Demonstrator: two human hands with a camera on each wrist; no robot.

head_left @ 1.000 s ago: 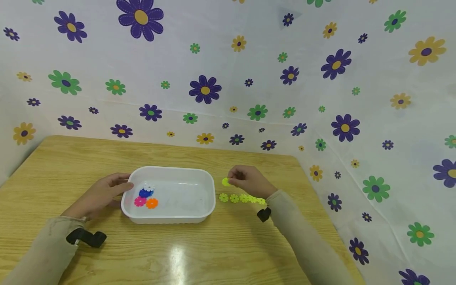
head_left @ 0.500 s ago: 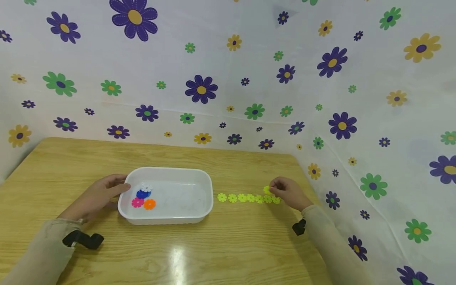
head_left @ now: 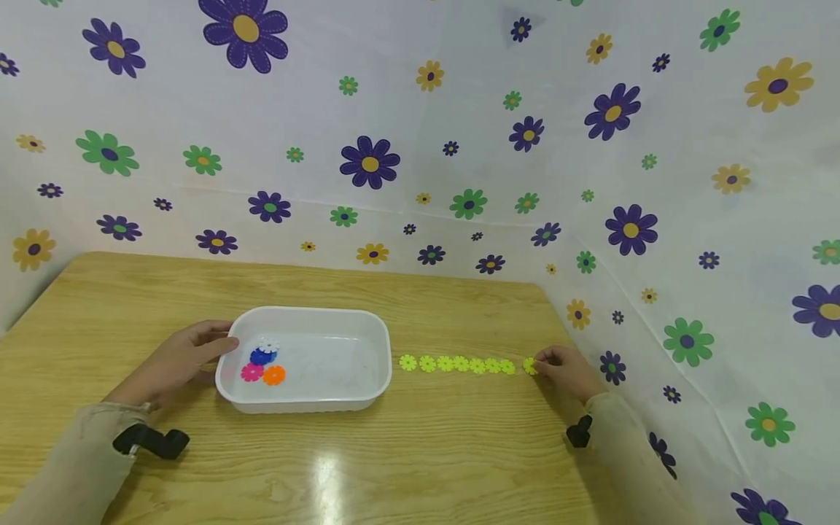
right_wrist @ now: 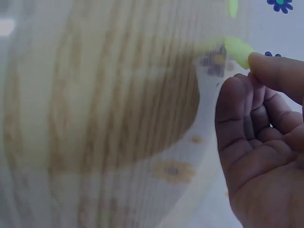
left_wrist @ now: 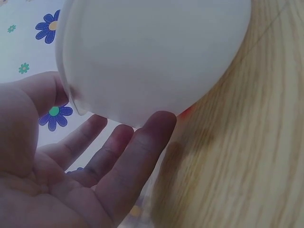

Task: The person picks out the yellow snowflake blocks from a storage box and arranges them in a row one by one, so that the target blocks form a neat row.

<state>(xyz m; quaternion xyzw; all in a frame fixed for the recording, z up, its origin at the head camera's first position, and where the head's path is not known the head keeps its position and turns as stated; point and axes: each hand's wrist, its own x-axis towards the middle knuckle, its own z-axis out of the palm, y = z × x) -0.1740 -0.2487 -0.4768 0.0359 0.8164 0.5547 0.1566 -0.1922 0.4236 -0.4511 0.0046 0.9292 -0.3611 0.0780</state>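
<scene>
At the right end of the row, my right hand (head_left: 568, 372) pinches a yellow flower-shaped plastic piece (head_left: 530, 366) between thumb and fingers, at the tabletop. The right wrist view shows the same piece (right_wrist: 238, 51) at the fingertips. Left of it lies a row of several matching yellow flower pieces (head_left: 461, 364), with a small gap before the held one. My left hand (head_left: 177, 359) holds the left end of a white plastic tub (head_left: 303, 407), thumb over its rim and fingers against the outer wall (left_wrist: 152, 61).
Inside the tub, at its left, lie an orange flower piece (head_left: 274, 375), a pink one (head_left: 252, 372), blue (head_left: 262, 357) and white (head_left: 269, 345). Behind the wooden table (head_left: 367, 467) and along its right side hangs a flower-printed white sheet (head_left: 295, 95).
My right hand has carried the yellow flower piece rightward past the row, from beside the tub, and lowered it to the table. The left hand stays on the tub.
</scene>
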